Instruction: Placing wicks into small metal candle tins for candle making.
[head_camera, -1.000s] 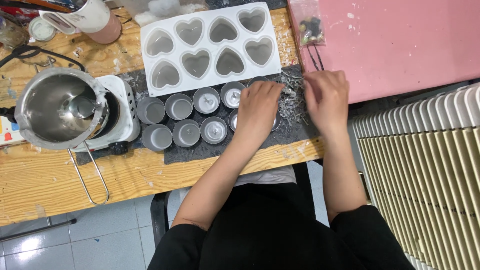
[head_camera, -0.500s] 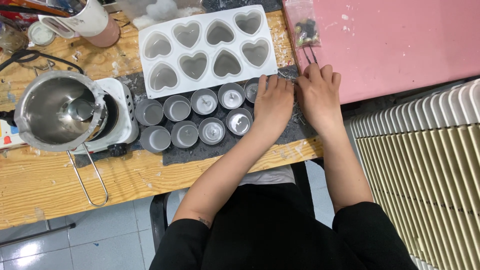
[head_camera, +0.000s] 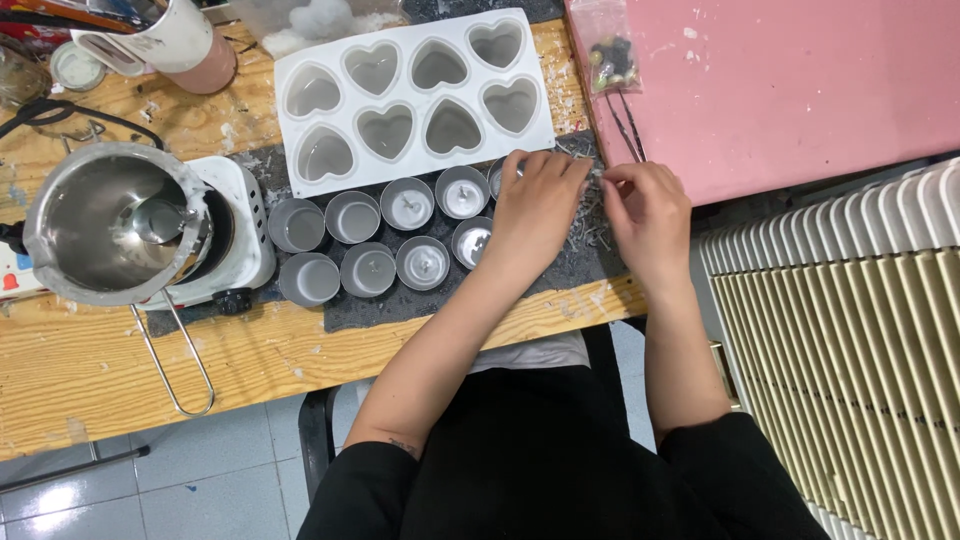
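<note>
Thin pale wicks (head_camera: 590, 215) scattered on dark mat (head_camera: 400, 310), centre-right of frame. Left hand (head_camera: 535, 205) lies over them, fingers curled; right hand (head_camera: 645, 205) pinches one wick. Small metal cups (head_camera: 385, 240) in two rows left; white heart mould (head_camera: 415, 95) above, on wooden bench (head_camera: 100, 370).

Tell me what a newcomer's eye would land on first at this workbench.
First, the white tray of heart-shaped moulds at the top centre of the wooden table. Below it sit two rows of small round metal cups on a dark mat, where the left hand and right hand meet over a scatter of thin wicks. At left, a steel pouring pot stands on a white hotplate.
</note>
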